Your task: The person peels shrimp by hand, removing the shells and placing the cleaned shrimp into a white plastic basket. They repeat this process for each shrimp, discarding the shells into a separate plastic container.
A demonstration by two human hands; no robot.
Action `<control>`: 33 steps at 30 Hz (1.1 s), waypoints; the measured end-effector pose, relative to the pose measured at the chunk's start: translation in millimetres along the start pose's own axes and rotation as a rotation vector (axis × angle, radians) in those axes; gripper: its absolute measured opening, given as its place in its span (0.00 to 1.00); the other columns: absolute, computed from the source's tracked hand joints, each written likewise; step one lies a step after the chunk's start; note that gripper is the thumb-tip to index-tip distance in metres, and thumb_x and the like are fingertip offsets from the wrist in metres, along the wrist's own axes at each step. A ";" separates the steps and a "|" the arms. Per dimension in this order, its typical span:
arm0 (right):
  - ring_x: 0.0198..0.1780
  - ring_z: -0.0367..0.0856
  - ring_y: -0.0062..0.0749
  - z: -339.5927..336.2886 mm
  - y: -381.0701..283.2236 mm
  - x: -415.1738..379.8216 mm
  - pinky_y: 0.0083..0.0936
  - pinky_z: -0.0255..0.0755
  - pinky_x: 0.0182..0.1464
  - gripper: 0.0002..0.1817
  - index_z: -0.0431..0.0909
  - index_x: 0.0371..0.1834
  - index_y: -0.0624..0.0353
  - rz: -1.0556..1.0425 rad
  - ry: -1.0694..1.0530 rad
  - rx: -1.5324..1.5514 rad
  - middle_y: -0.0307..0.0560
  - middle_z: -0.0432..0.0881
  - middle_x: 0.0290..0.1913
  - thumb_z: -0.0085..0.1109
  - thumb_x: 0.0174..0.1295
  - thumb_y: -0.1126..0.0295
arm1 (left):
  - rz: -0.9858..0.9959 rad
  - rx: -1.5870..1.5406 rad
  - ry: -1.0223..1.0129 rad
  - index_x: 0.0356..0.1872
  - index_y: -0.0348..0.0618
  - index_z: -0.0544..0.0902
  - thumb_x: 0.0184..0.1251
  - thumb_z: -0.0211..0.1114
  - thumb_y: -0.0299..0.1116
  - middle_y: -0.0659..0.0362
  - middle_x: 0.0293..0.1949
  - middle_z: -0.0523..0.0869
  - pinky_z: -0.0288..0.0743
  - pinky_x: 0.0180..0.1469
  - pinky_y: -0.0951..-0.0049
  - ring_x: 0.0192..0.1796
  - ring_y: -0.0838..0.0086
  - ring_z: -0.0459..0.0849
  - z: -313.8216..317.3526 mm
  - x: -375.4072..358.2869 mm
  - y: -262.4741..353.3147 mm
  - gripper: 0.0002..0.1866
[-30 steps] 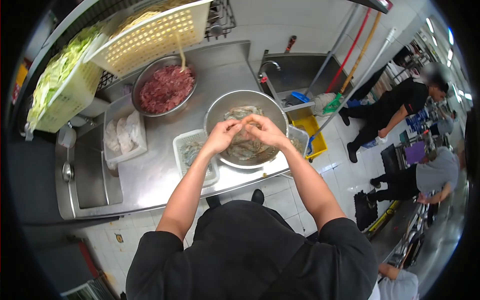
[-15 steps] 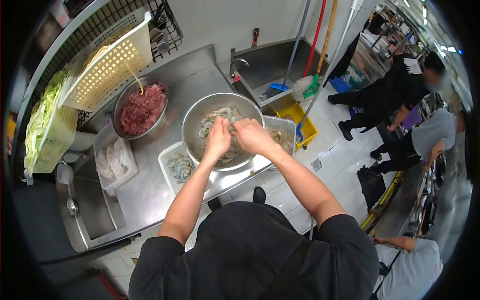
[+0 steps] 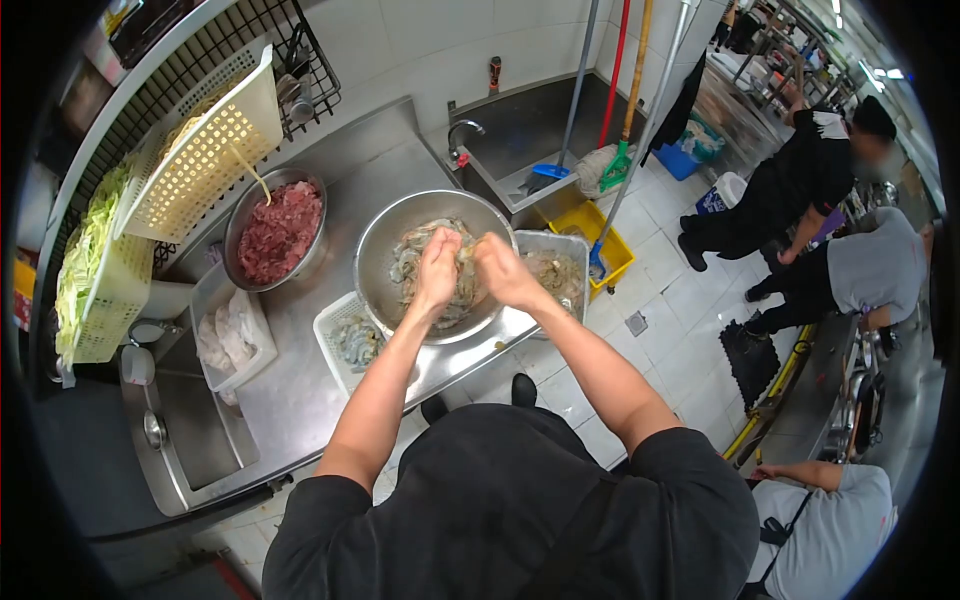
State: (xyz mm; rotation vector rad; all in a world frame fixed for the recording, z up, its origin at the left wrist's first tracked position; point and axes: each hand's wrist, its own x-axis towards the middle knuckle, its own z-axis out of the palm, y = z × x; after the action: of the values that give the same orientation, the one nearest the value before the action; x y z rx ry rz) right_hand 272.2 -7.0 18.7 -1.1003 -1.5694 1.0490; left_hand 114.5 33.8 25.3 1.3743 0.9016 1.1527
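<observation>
Raw shrimp (image 3: 455,305) lie in a large steel bowl (image 3: 375,235) on the metal counter. Above them my left hand (image 3: 438,268) is closed around something I cannot make out, probably a shrimp. My right hand (image 3: 503,272) is just to its right, fingers curled and blurred; whatever it may hold is hidden. A white basket (image 3: 325,328) with grey shrimp (image 3: 355,342) stands at the bowl's lower left. At its right is a clear tray (image 3: 583,245) with more shrimp or shells (image 3: 552,275).
A steel bowl of minced meat (image 3: 281,232) and a tub of pale meat (image 3: 228,335) stand left on the counter. Cream baskets (image 3: 205,150) hang over the left edge. Mops and a yellow bucket (image 3: 615,240) are right. Three people (image 3: 790,185) are farther right.
My hands have moved slightly apart, the right one blurred by motion. The view has shifted a little, and a white bucket now shows beside the standing person in black.
</observation>
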 end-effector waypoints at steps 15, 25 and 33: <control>0.50 0.79 0.62 -31.6 4.7 2.6 0.52 0.68 0.52 0.20 0.77 0.45 0.63 -0.058 0.085 -0.614 0.63 0.83 0.42 0.43 0.79 0.57 | -0.323 -0.497 0.052 0.59 0.32 0.79 0.83 0.53 0.31 0.53 0.45 0.88 0.77 0.53 0.75 0.50 0.71 0.86 -1.0 2.8 8.7 0.15; 0.42 0.83 0.70 28.7 -10.0 16.9 0.55 0.77 0.46 0.18 0.73 0.56 0.73 -0.102 0.088 -0.396 0.74 0.83 0.39 0.47 0.75 0.67 | -0.288 -0.720 0.074 0.62 0.28 0.77 0.80 0.54 0.25 0.48 0.47 0.88 0.83 0.57 0.69 0.54 0.65 0.88 -3.5 1.5 11.8 0.16; 0.34 0.85 0.64 51.9 -8.6 13.0 0.52 0.78 0.37 0.13 0.78 0.44 0.69 -0.121 0.250 -0.406 0.66 0.84 0.31 0.53 0.66 0.68 | -0.415 -0.831 0.157 0.53 0.30 0.78 0.76 0.59 0.23 0.50 0.43 0.86 0.85 0.58 0.64 0.55 0.59 0.88 -13.6 5.4 8.5 0.09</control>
State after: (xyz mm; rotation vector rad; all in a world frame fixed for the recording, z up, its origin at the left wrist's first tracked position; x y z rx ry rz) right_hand 218.1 -3.3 18.5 -1.3304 -1.6583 0.4984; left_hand 101.9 41.3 34.0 0.4048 0.6488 1.1234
